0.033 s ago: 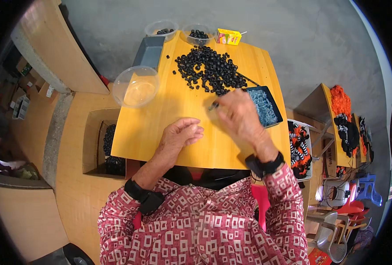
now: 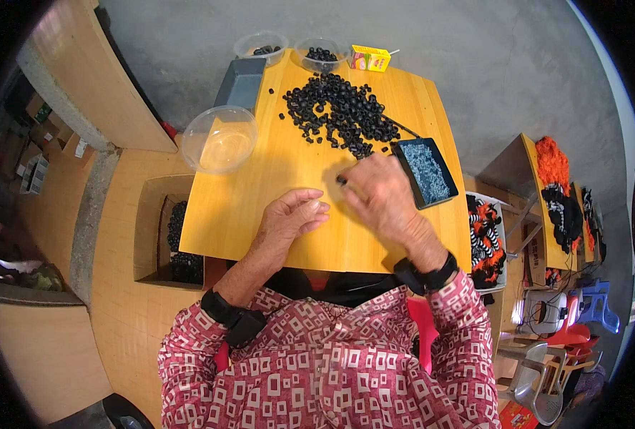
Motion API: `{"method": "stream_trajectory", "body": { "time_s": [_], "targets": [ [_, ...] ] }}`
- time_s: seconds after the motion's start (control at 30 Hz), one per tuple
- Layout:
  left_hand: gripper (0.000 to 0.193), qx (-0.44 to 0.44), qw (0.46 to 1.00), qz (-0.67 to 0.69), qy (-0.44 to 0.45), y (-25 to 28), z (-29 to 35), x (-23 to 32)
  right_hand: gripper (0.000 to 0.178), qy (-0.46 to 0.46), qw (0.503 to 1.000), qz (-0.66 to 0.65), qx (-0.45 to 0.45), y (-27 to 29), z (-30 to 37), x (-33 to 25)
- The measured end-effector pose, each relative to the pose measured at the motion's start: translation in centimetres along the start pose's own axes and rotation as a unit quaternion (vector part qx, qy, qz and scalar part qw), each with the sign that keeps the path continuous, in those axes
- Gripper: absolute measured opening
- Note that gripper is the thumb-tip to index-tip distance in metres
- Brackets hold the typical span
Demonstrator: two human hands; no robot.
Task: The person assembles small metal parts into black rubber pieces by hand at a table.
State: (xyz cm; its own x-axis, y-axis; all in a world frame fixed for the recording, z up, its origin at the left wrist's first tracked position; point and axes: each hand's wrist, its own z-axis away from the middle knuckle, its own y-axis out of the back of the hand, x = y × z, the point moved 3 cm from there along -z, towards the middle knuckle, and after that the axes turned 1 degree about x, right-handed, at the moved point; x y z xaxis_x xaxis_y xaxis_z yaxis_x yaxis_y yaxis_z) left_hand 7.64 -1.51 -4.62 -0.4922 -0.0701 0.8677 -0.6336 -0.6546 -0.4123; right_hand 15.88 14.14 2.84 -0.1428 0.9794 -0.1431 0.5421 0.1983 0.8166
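Over the middle of the wooden table (image 2: 289, 161), my right hand (image 2: 382, 193) pinches a small black round piece (image 2: 341, 179) at its fingertips. To its left, my left hand (image 2: 294, 216) is closed, thumb against fingers. Whatever it may hold is too small or hidden to make out. A loose pile of small black round pieces (image 2: 339, 107), some ring-like, lies beyond both hands. Right beside my right hand sits a black tray (image 2: 442, 194) filled with tiny silvery-blue pieces (image 2: 426, 168).
A clear round tub (image 2: 221, 139) stands at the left edge, near a grey tray (image 2: 240, 82). Two more clear tubs (image 2: 262, 44) at the back hold black pieces. A yellow drink carton (image 2: 370, 58) stands beside them. A thin black stick (image 2: 403, 128) lies by the pile.
My right hand has come slightly toward me and left, nearer my left hand, with the black piece in its fingertips. My left hand stays nearly still.
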Motion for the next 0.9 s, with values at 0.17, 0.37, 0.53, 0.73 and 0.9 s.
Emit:
{"method": "stream_trajectory", "body": {
  "time_s": [0.17, 0.37, 0.53, 0.73, 0.9],
  "targets": [
    [0.019, -0.017, 1.0, -0.013, -0.01, 0.3, 0.0, -1.3, 0.014, -0.008, 0.999, -0.033, 0.014, -1.8, 3.3, -3.4],
    [0.018, -0.02, 0.998, -0.052, 0.0, 0.1, 0.7, -1.9, 0.014, -0.023, 0.998, -0.064, 0.009, -2.2, 4.8, -3.7],
    [0.018, -0.029, 1.0, -0.008, 0.009, 0.2, 0.8, -1.7, 0.012, -0.032, 0.994, -0.106, 0.018, -0.1, 3.6, -1.4],
    [0.018, -0.034, 0.999, 0.005, 0.009, 0.4, 0.4, -1.6, 0.012, -0.146, 0.989, -0.018, 0.028, -0.3, 2.5, 4.5],
    [0.018, -0.034, 0.998, 0.039, 0.031, 0.6, 0.5, -1.6, 0.017, -0.051, 0.997, -0.03, -0.052, -3.6, -0.5, 4.2]
  ]
}}
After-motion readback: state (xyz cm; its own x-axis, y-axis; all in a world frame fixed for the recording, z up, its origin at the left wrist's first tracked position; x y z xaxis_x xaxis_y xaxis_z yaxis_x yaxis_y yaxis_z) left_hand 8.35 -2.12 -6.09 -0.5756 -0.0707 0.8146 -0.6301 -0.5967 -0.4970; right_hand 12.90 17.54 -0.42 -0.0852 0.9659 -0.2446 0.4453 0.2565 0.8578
